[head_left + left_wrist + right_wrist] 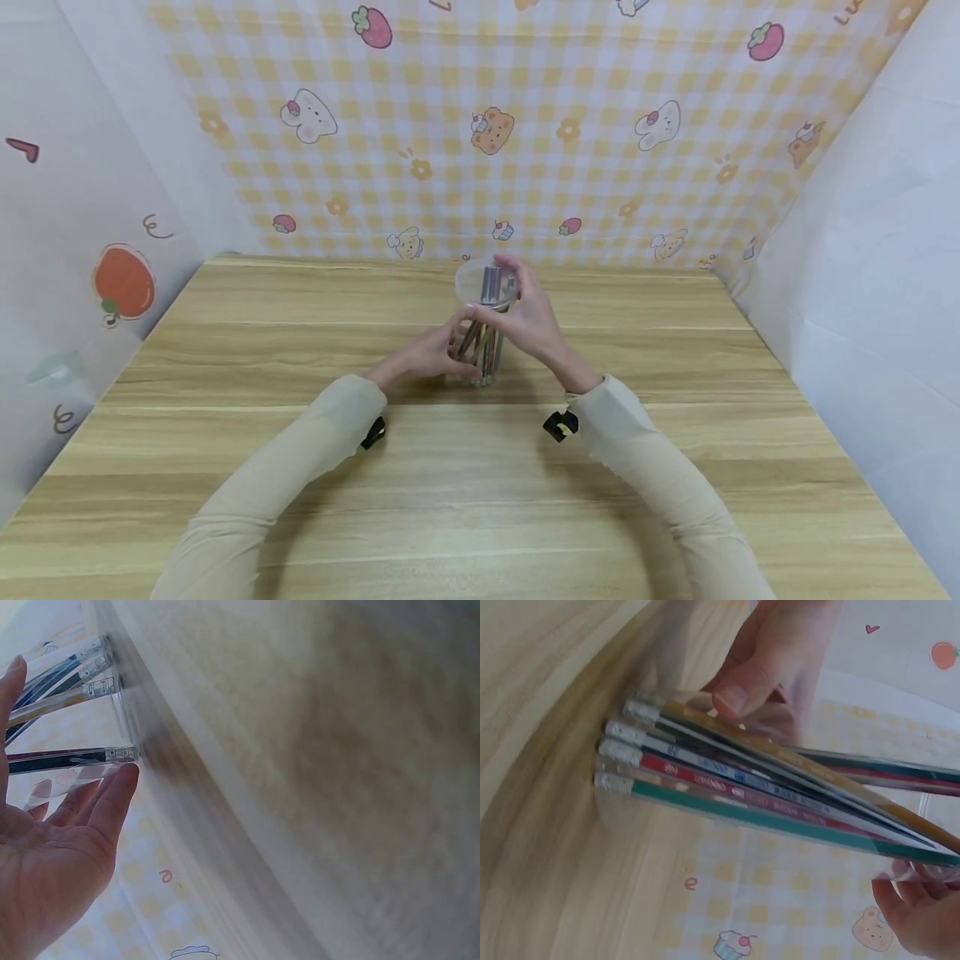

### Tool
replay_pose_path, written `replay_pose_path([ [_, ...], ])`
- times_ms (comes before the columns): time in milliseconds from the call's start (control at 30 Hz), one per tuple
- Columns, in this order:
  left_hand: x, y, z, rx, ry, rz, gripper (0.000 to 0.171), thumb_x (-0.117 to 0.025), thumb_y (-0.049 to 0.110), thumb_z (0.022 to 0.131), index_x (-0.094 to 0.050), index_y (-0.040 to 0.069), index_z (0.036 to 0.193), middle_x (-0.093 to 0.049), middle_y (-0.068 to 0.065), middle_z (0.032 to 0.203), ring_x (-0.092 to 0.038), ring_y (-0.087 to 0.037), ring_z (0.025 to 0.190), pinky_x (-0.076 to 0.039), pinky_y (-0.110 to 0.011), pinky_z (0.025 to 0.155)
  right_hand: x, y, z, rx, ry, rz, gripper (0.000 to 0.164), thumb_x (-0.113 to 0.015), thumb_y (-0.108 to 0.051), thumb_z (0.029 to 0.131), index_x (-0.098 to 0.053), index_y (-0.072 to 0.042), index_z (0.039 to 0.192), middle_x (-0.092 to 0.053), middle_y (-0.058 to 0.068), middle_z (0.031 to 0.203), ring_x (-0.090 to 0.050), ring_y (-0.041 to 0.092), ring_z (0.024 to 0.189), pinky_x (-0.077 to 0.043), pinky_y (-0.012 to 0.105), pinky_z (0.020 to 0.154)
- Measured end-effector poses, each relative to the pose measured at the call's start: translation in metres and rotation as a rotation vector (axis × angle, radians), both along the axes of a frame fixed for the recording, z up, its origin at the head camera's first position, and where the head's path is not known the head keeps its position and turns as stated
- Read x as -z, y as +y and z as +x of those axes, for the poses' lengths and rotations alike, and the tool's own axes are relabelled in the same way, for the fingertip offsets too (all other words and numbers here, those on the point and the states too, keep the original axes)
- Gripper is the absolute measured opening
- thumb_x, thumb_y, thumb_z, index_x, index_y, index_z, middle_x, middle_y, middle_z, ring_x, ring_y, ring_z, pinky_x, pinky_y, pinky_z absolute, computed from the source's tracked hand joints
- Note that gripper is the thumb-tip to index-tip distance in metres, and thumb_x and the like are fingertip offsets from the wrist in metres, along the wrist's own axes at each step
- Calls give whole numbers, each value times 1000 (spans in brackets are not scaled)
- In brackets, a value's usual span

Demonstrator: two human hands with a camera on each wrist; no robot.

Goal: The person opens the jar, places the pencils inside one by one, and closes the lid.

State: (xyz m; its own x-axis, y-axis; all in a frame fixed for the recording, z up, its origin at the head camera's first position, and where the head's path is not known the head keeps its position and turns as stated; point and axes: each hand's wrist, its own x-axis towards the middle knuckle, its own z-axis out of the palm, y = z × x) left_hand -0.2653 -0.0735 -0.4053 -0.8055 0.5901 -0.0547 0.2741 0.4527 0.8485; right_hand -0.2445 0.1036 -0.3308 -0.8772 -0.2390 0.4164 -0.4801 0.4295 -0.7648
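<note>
A clear plastic tub point(501, 354) stands on the wooden table, with a round translucent lid point(468, 285) at its top. Inside are several pencils point(750, 814) in green, red, blue and yellow-brown, their silver-banded eraser ends at the bottom. Through the lid shows a silvery object point(491, 283) whose kind I cannot make out. My left hand point(433, 350) grips the tub's lower side, thumb in front. Across the lid my right hand point(531, 321) spreads thumb and fingers, holding its rim. Whether the lid sits fully down I cannot tell.
The wooden table point(480, 500) reaches back to a yellow-checked cloth point(450, 167) printed with cartoon animals. White sheets hang at the left point(67, 208) and right point(877, 250). A black strap mount point(561, 425) is on the right wrist.
</note>
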Motion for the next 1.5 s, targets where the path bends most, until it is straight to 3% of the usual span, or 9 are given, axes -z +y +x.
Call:
replay_pose_path([
  [267, -2, -1, 2, -3, 4, -21, 87, -76, 23, 69, -17, 34, 133, -47, -16, 122, -48, -27, 106, -37, -44, 90, -6, 8, -4, -83, -45, 76, 76, -73, -35, 71, -34, -11, 132, -37, 5, 131, -37, 15, 115, -34, 32, 93],
  [600, -4, -1, 2, 1, 6, -19, 91, -76, 26, 68, -16, 29, 137, -46, -15, 124, -46, -28, 108, -37, -44, 90, -18, 20, -19, -224, 48, 302, 76, -70, -40, 71, -36, -14, 134, -40, 8, 125, -41, 21, 107, -35, 41, 89],
  [900, -3, -1, 1, 11, 11, 0, 89, -76, 24, 69, -17, 27, 136, -47, -16, 123, -48, -27, 106, -39, -42, 88, -17, 22, -27, -294, -58, 231, 72, -73, -30, 71, -37, -20, 133, -39, 0, 130, -38, 16, 114, -31, 38, 93],
  [1000, -4, -1, 1, 11, 13, 2, 88, -76, 24, 69, -18, 27, 135, -47, -16, 122, -49, -27, 105, -39, -42, 88, -23, 21, -24, -322, -103, 211, 71, -72, -23, 73, -37, -16, 133, -38, 3, 131, -36, 18, 116, -30, 40, 94],
  [1200, -4, 0, 1, 17, 4, 16, 90, -76, 23, 69, -17, 26, 137, -46, -16, 122, -48, -27, 105, -39, -42, 88, -44, 16, -3, -323, -128, 213, 67, -69, -14, 74, -36, -5, 132, -38, 13, 130, -36, 26, 116, -30, 41, 95],
  [1333, -3, 0, 1, 23, 11, 9, 92, -76, 25, 69, -14, 29, 137, -45, -16, 124, -47, -28, 107, -38, -42, 89, -46, 13, 4, -291, -93, 214, 66, -70, -13, 74, -37, -2, 131, -39, 15, 129, -39, 28, 114, -31, 41, 94],
  [1500, 0, -1, -1, 31, 36, -4, 93, -76, 27, 69, -12, 30, 137, -43, -17, 126, -45, -30, 110, -37, -44, 90, -23, 14, -10, -216, -16, 212, 70, -72, -30, 72, -39, -9, 130, -42, 8, 126, -43, 21, 107, -38, 36, 88],
])
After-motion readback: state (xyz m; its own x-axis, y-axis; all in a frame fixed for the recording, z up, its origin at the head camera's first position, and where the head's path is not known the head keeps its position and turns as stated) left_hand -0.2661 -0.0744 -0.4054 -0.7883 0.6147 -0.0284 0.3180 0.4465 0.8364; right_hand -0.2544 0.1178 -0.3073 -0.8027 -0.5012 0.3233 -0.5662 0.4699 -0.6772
